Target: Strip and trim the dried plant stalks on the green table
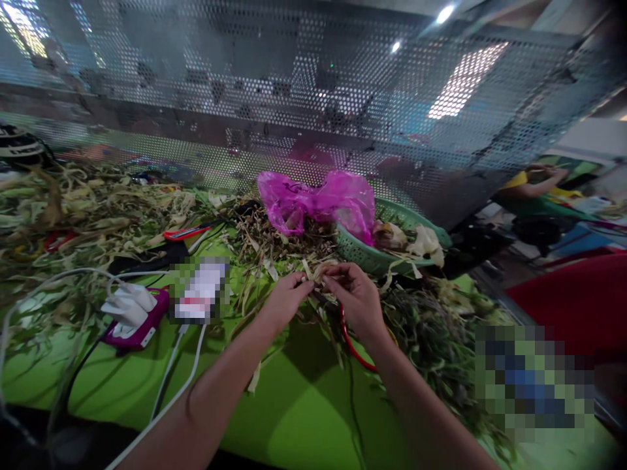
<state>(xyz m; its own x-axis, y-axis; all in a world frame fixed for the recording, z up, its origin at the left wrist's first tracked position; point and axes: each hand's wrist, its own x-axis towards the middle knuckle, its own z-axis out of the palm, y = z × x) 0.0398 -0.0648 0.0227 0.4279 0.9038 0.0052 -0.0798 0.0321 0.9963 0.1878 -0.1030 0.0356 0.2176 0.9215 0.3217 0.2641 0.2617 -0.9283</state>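
Observation:
Over the green tabletop (304, 418), my left hand (283, 301) and my right hand (361, 303) meet, thumbs and forefingers pinched. Between their fingertips is a pale, dry, strip-like piece of plant husk (319, 271); its exact kind is unclear. Under my right hand a red curved handle (353, 349) shows, the rest of that tool hidden. Just beyond my hands lies a heap of dry brown plant scraps (284, 248). A green plastic basket (392, 261) holds pale husks (426, 243), and a pink plastic bag (313, 202) drapes over its left side.
On the left are a purple power strip (147, 329) with white plugs, a phone (203, 290) on a cable, and a red-edged tool (186, 233). Dried leaves (88, 202) cover the far left; greener stalks (426, 339) lie right. A perforated metal screen (274, 85) stands behind.

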